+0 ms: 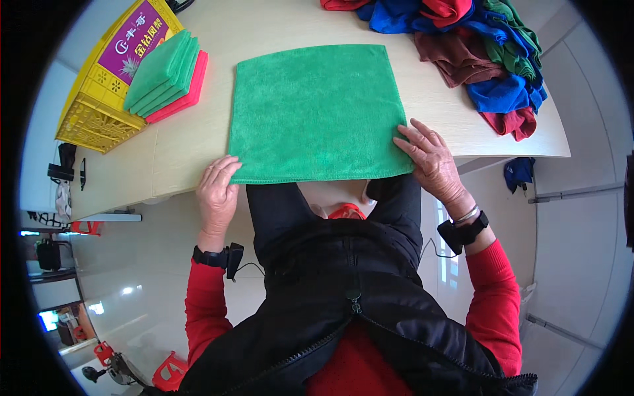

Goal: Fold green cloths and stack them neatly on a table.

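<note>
A green towel (317, 109) lies spread out on the table in front of me, roughly square, its near edge reaching the table's front edge. At its near left corner is my left hand (219, 191), the fingers closed together on the towel's edge. My right hand (432, 158) rests at the near right corner, fingers stretched and a little apart, fingertips on the cloth; its thumb is hard to make out. To the left stands a stack of folded green towels (164, 72) with a folded red towel (195, 92) along its side.
A yellow openwork basket (99, 119) with a purple panel stands at the table's left. Crumpled blue, red, brown and green cloths (482, 56) are heaped at the far right. Below the table are my legs and a red stool (347, 211). White cabinets (574, 178) line the right.
</note>
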`<state>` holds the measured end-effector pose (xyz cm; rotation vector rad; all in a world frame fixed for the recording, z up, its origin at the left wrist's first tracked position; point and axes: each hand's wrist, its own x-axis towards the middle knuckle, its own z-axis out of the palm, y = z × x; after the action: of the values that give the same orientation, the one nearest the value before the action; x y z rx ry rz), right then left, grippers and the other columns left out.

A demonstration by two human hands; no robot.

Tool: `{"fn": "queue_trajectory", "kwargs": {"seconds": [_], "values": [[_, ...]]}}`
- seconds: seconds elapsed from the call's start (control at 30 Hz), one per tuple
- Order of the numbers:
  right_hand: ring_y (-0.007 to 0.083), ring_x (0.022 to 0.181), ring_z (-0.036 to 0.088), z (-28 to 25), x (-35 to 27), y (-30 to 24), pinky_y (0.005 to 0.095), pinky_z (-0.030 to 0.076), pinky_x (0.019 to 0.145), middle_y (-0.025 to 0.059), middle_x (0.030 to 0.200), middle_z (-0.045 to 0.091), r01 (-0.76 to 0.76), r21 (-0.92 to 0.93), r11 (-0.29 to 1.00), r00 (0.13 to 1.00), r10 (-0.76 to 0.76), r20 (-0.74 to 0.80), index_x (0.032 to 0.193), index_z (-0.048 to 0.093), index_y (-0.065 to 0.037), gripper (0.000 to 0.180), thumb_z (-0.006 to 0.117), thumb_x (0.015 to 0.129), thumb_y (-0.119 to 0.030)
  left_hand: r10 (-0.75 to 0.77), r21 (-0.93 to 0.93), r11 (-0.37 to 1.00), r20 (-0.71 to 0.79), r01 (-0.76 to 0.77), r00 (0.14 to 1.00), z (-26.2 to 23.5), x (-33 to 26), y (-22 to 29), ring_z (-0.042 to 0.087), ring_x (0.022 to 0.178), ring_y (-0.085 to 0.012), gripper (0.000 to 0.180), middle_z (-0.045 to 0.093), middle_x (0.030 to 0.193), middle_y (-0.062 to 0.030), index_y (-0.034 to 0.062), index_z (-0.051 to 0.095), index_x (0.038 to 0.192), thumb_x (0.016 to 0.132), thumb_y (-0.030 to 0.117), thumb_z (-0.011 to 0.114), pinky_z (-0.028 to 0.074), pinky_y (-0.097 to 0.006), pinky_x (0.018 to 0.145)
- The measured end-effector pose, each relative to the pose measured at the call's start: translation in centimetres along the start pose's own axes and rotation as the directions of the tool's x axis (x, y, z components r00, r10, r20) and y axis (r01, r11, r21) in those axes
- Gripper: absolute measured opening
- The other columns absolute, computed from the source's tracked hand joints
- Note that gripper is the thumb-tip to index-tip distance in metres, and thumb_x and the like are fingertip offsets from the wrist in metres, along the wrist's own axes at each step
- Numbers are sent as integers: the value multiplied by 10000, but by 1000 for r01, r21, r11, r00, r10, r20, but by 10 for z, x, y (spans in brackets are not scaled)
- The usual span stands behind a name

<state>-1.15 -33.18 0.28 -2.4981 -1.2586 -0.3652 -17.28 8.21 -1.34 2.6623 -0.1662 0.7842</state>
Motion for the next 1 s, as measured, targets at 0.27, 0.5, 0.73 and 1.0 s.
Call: {"fn": "queue_trajectory", "kwargs": {"seconds": [0.27, 0.5, 0.73, 1.0], "values": [[292, 1187, 615, -39, 12, -5, 370, 502, 996, 104, 1208, 685, -136, 497, 857, 991, 106, 87, 1124, 684, -46, 331, 620, 820, 71, -69, -389, 908, 228, 156, 971, -49, 13, -3, 651, 1055, -229, 307, 697, 1072, -102, -6, 660, 1042, 764, -118, 594, 497, -328, 929], [147, 959, 656, -38, 63, 42, 300, 514, 893, 52, 1027, 701, -441, 725, 529, 897, 275, 345, 1155, 668, -15, 214, 593, 985, -121, -497, -390, 680, 378, 621, 781, -48, 82, -28, 609, 891, -61, 210, 687, 1004, -18, -18, 667, 1082, 895, 77, 681, 502, -238, 782], [106, 762, 606, 41, 147, 102, 277, 498, 670, 1, 851, 661, -600, 661, 451, 777, 523, 349, 1052, 682, -8, 271, 612, 974, -258, -486, -587, 576, 314, 569, 816, 52, 152, -110, 619, 732, -71, 209, 697, 867, -12, -34, 683, 1021, 905, 137, 711, 499, -248, 658], [268, 734, 670, 66, 161, 112, 375, 513, 712, 143, 766, 703, -579, 436, 689, 805, 569, 170, 881, 703, 22, 404, 636, 911, -375, -591, -507, 584, 271, 634, 760, 78, 149, -128, 616, 665, -96, 196, 698, 784, -37, -37, 705, 929, 875, 150, 729, 502, -295, 615]]}}
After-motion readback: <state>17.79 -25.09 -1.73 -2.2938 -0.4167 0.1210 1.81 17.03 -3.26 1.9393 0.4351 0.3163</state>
